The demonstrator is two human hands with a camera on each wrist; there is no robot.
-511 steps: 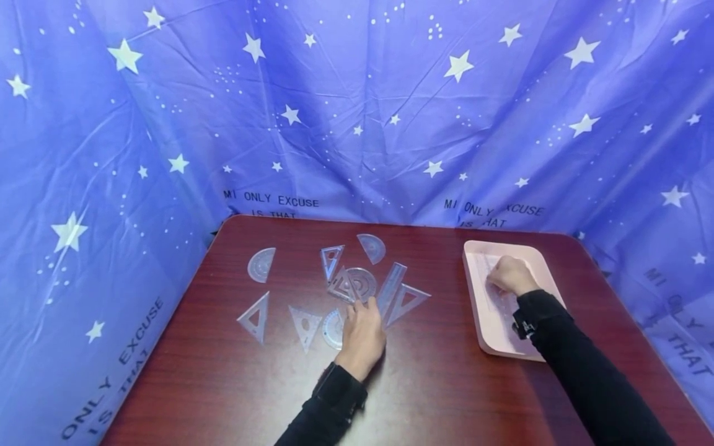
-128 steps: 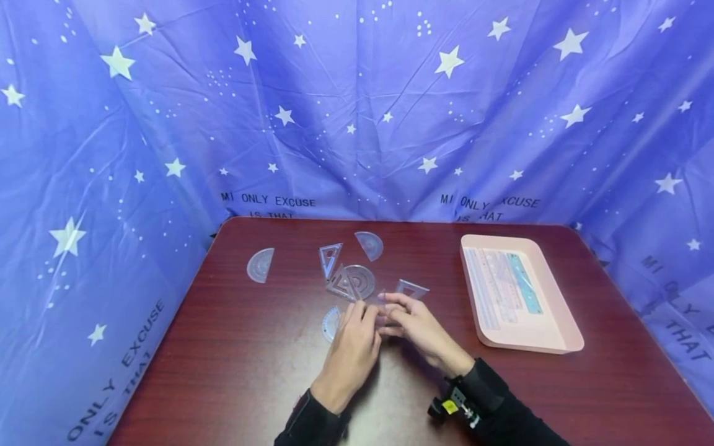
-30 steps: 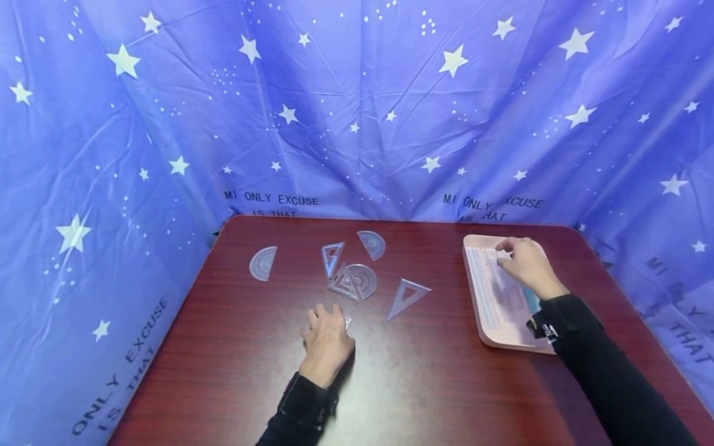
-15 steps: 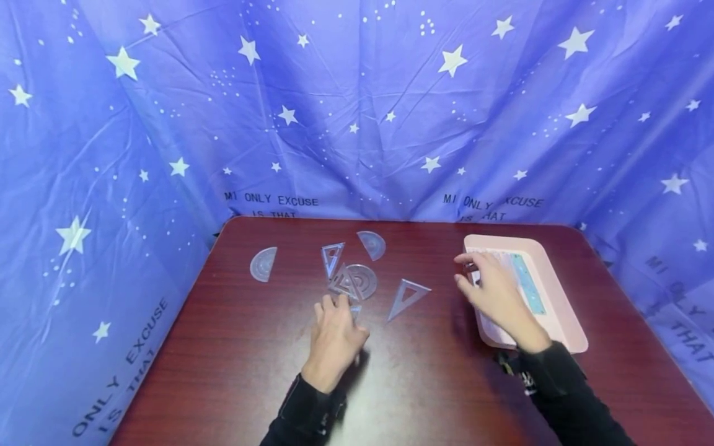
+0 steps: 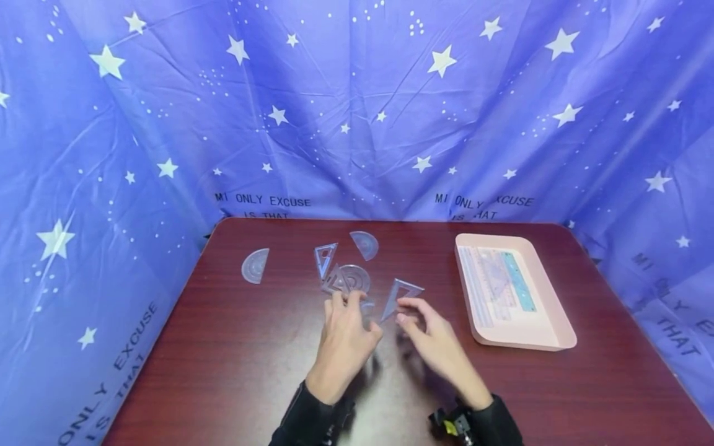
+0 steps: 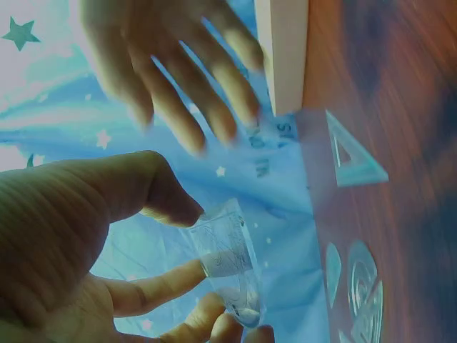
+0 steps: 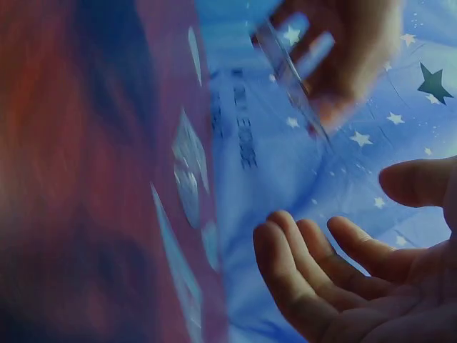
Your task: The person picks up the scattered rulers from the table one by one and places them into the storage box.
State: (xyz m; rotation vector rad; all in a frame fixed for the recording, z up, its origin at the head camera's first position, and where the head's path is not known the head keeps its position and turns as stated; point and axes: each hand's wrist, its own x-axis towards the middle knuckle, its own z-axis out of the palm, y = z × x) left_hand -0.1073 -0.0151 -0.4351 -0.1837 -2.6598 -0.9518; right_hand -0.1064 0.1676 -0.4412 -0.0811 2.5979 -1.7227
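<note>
My left hand is raised over the middle of the table. Its thumb and fingers pinch a clear protractor, best seen in the left wrist view. My right hand is close by on the right, with relaxed fingers and nothing in them. In the head view its fingertips overlap a clear set square. Just beyond the left fingers, another set square overlaps a round-edged protractor. A small bluish set square lies behind them.
A pink tray on the right holds several clear rulers, a teal ruler and set squares on top. One half-round protractor lies far left, another at the back. Starry blue cloth surrounds the dark red table.
Two set squares on the left and a ruler have left the table since the oldest frame. Lately my right hand came back from the tray, while my left hand picked up the protractor.
</note>
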